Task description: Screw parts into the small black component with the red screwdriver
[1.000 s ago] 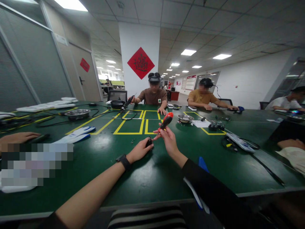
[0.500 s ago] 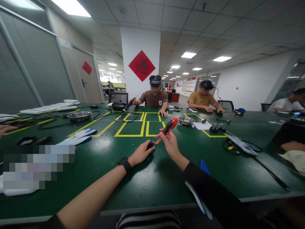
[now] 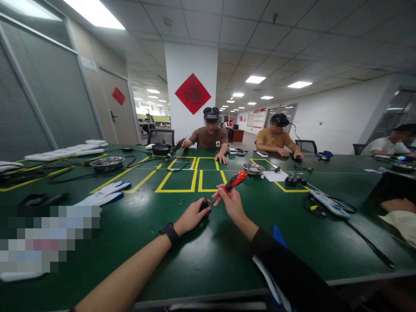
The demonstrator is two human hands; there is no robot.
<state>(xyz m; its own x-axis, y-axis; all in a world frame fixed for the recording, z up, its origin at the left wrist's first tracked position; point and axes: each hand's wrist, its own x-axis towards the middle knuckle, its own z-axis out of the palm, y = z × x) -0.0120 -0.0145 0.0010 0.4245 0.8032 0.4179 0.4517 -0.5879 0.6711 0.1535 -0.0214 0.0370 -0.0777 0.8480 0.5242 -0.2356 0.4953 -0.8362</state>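
Note:
My left hand (image 3: pixel 191 215) is closed around a small black cylindrical part (image 3: pixel 203 203) with a metal top, held upright just over the green table (image 3: pixel 139 264). In my right hand (image 3: pixel 231 203) is a screwdriver (image 3: pixel 235 180) with a red and black handle. Its shaft slants down to the left, and the tip is at the side of the black part; whether it touches a screw is too small to tell. Several tiny metal pieces (image 3: pixel 181 202) lie on the table beyond my left hand.
White and blue gloves (image 3: pixel 105 193) lie at left, another glove (image 3: pixel 271 277) under my right forearm. Metal bowls (image 3: pixel 253 168) (image 3: pixel 107 163), black parts (image 3: pixel 295 180) and cables stand farther off. Across the table one person (image 3: pixel 208 138) holds a black tool; another person (image 3: pixel 276 138) sits to the right.
The screwdriver has tilted over to the right, its handle now lower and more slanted. My left hand still holds the black part. The view has tipped slightly upward.

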